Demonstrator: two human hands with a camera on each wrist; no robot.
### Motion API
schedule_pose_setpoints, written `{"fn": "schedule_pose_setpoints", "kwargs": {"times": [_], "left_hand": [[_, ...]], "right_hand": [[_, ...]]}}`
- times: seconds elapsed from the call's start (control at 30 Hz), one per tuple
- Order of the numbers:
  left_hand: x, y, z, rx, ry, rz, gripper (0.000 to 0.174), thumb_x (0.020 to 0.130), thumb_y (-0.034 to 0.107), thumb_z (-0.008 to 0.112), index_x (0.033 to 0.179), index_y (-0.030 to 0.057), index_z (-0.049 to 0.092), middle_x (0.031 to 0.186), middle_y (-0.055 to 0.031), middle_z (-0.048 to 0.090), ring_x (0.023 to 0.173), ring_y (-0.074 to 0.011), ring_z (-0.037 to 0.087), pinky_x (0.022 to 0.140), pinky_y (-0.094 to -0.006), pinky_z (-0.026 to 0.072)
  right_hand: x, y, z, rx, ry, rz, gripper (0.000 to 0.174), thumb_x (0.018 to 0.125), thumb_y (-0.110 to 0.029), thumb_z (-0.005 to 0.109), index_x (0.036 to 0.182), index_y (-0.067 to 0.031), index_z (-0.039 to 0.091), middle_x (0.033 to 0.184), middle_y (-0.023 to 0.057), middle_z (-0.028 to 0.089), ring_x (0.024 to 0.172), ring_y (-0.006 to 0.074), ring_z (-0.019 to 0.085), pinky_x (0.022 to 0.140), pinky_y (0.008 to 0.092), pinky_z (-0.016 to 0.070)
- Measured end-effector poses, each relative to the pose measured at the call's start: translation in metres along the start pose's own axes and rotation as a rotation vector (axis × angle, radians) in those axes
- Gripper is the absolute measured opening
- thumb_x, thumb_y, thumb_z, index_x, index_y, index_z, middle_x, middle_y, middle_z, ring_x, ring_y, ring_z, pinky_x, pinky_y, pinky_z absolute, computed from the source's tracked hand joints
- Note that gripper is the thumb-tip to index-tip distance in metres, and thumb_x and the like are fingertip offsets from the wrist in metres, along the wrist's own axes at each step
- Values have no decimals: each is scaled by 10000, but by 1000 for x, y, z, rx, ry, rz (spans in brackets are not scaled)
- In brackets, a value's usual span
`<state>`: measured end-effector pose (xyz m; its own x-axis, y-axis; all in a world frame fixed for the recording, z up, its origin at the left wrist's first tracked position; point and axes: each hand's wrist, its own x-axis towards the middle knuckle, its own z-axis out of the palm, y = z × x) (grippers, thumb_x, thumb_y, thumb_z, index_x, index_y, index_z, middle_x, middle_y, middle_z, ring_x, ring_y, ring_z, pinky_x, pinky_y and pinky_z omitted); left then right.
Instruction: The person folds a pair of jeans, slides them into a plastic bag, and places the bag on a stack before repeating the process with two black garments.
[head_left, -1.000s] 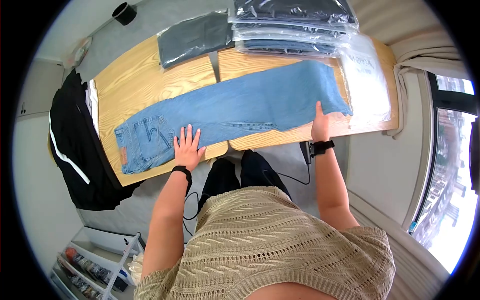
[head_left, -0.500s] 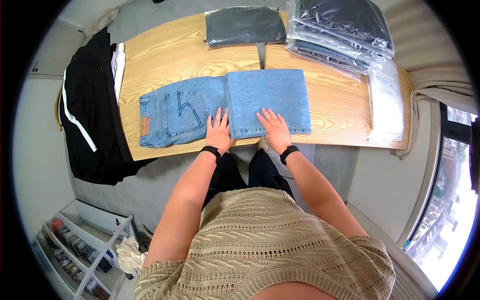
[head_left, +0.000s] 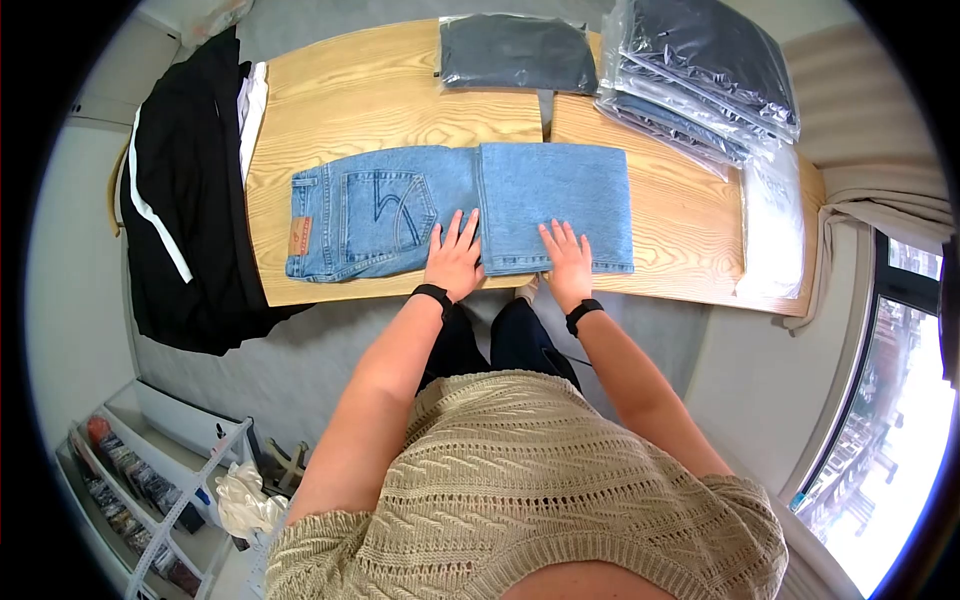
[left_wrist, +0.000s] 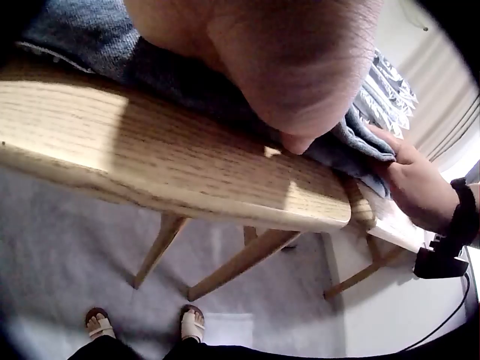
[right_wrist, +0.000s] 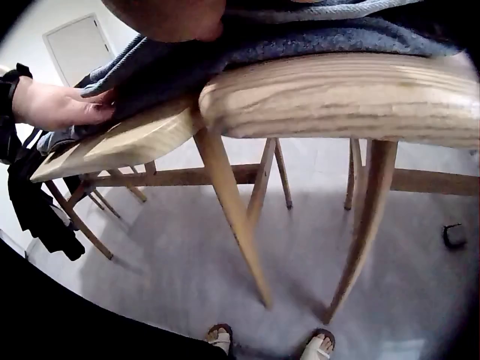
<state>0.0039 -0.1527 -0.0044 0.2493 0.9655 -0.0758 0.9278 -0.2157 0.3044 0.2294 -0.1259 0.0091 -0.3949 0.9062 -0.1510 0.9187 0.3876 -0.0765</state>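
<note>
Under both hands, the blue jeans [head_left: 335, 225] lie on the wooden desk [head_left: 690, 220], their waist end to the left of the left hand [head_left: 455, 265] and the lower legs doubled back over the upper part at the right hand [head_left: 568, 270]. The left grip is apart, its fingers straight and slightly spread, resting on the denim beside the edge of the folded-over legs. The right grip is also apart, fingers extended on top of the folded legs near the desk's front edge. Left of the left grip are a stitched pocket [head_left: 388, 212] and, at the waistband, a tan patch [head_left: 300, 236]. Beyond the hands, past the jeans, a dark garment [head_left: 515, 52] lies in a clear bag; farther out and to the right of the right grip is a stack [head_left: 710, 60] of bagged clothes. Well to the right of that grip, clear bags [head_left: 770, 235] lie by the desk's end. Well left of the left grip, black clothes [head_left: 185, 210] hang over the desk's edge, next to white cloth [head_left: 254, 115]. Each wrist wears a black band.
</note>
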Motion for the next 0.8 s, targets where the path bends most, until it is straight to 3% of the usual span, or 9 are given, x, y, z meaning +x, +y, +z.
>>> {"fn": "schedule_pose_setpoints", "kwargs": {"times": [0.13, 0.23, 0.33, 0.43, 0.5, 0.57, 0.67, 0.73, 0.8], "left_hand": [[0, -5, 0, -65, -8, -7, 518, 755, 237, 645, 1230, 91, 501, 1494, -107, 211, 1373, -302, 196, 1083, -541, 185], [-2, -12, -6, -545, 82, -90, 736, 751, 142, 651, 1404, 156, 311, 1489, -194, 156, 1354, -332, 239, 1093, -513, 184], [0, -12, -8, -226, -41, 38, 699, 764, 147, 641, 1395, 206, 345, 1495, -203, 119, 1370, -346, 194, 1087, -529, 174], [1, -11, -10, -251, -52, 21, 687, 757, 109, 622, 1386, 216, 367, 1500, -205, 98, 1379, -344, 175, 1085, -532, 174], [2, -10, -14, -267, -64, 14, 682, 753, 93, 610, 1383, 203, 373, 1499, -206, 105, 1375, -349, 184, 1087, -523, 180], [3, -13, -17, -275, -80, 7, 678, 749, 77, 598, 1380, 190, 379, 1498, -206, 111, 1371, -355, 193, 1089, -514, 185], [-5, -31, -24, -583, -23, -30, 630, 753, 44, 569, 1355, 149, 413, 1467, -216, 221, 1341, -368, 262, 1087, -455, 236], [-16, -50, -44, -662, 246, -111, 558, 758, 20, 529, 1306, 102, 463, 1414, -232, 324, 1286, -382, 354, 1055, -427, 305], [-40, -86, -68, -366, 405, -246, 399, 767, 21, 518, 1164, 51, 549, 1327, -238, 432, 1215, -398, 423, 1013, -439, 348]], "right_hand": [[2, -2, 2, -34, -24, -17, 793, 754, -40, 588, 1432, -280, 252, 1472, 29, 278, 1357, 225, 261, 1083, 468, 230], [4, -2, 3, -89, -30, -17, 799, 755, -47, 593, 1427, -314, 254, 1479, 37, 263, 1359, 237, 257, 1079, 477, 230], [5, -9, -7, -183, -61, 5, 775, 776, -109, 611, 1432, -298, 246, 1487, 36, 246, 1361, 237, 254, 1078, 484, 226], [6, -19, -17, 16, -120, -31, 723, 806, -191, 615, 1432, -262, 260, 1484, 46, 255, 1365, 237, 243, 1086, 494, 201], [13, -29, -13, 187, -74, -330, 649, 861, -319, 563, 1429, -189, 277, 1481, 45, 266, 1371, 222, 228, 1092, 508, 172], [22, -48, -5, 225, -60, -296, 625, 882, -358, 520, 1425, -161, 283, 1482, 39, 267, 1373, 213, 223, 1093, 512, 162], [26, -61, 9, 175, -53, -245, 615, 922, -450, 405, 1421, -112, 281, 1491, 15, 251, 1375, 186, 216, 1096, 514, 148], [26, -59, 8, 124, -51, -260, 609, 927, -447, 397, 1425, -120, 276, 1495, 15, 243, 1378, 184, 208, 1098, 512, 142], [26, -59, 8, 123, -65, -263, 608, 929, -445, 395, 1428, -121, 270, 1498, 11, 237, 1381, 182, 199, 1099, 510, 143]]}}
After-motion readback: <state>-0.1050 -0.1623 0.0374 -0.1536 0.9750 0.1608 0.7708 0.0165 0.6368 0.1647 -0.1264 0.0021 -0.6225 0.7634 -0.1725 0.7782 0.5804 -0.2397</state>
